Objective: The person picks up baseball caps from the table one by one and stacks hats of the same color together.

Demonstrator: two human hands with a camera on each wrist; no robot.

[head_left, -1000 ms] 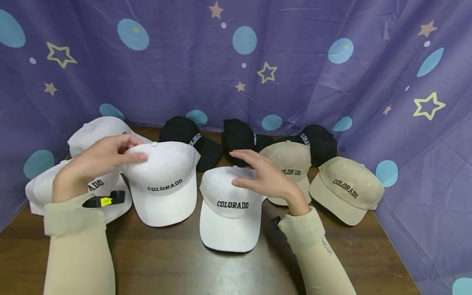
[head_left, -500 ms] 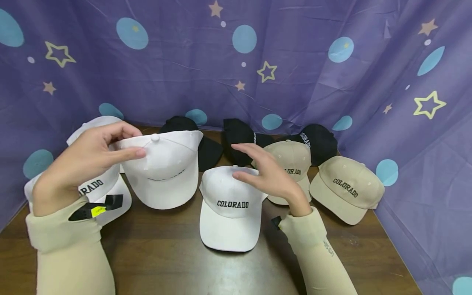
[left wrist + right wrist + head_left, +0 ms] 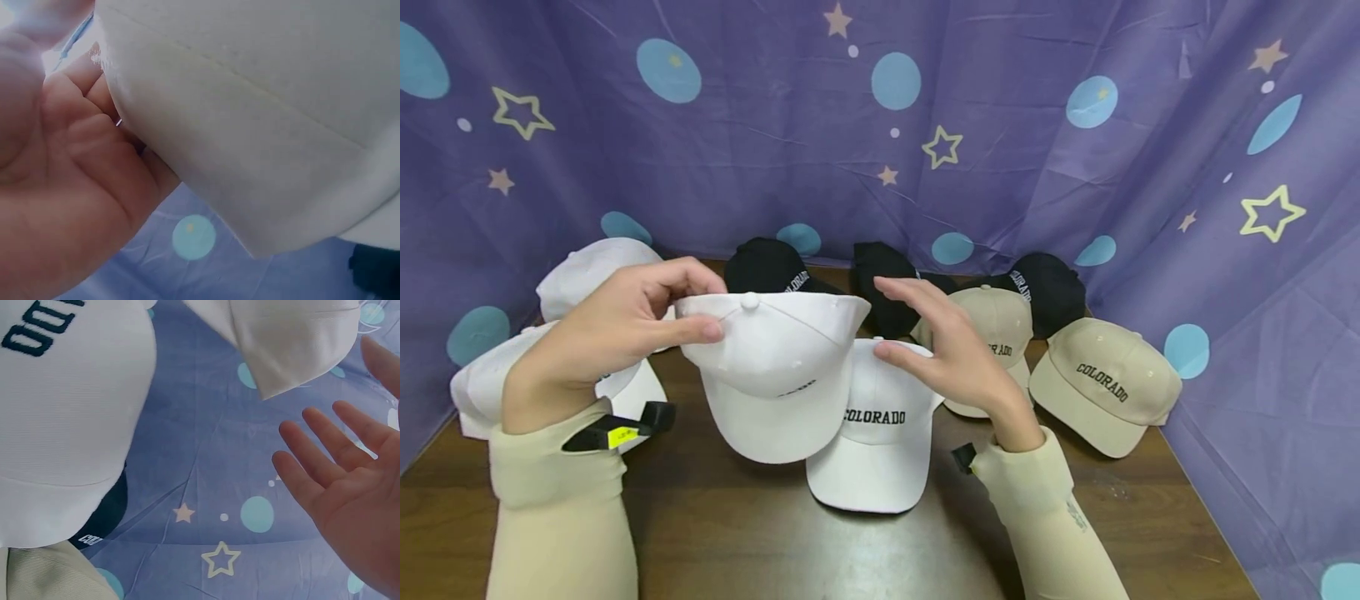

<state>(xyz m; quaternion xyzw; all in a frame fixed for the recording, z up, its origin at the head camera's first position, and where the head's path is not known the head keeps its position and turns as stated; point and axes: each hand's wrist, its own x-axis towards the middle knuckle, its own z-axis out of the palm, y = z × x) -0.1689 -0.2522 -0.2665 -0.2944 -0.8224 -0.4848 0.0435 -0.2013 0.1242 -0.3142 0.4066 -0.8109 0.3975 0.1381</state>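
My left hand [image 3: 613, 329] pinches a white baseball cap [image 3: 775, 354] by the back of its crown, thumb on the near side. The cap hangs tilted brim down, its lettering mostly foreshortened. In the left wrist view the white fabric [image 3: 250, 137] fills the space beside my palm [image 3: 69, 169]. A second white cap [image 3: 880, 471], lettered COLORADO, sits on the table, partly hidden by the held one. My right hand [image 3: 955, 354] hovers at its right side, thumb and fingers spread. The right wrist view shows that hand [image 3: 362, 519] with fingers extended, holding nothing.
Two more white caps [image 3: 591, 271] stand at the left. Several black caps [image 3: 1052, 292] line the back by the purple curtain [image 3: 1000, 67]. Two beige caps [image 3: 1105, 387] sit at the right. The wooden table [image 3: 722, 533] extends in front.
My left hand has lifted and tilted the white cap, then carried it rightward until it overlaps the cap in the middle. My right hand has stayed nearly still.
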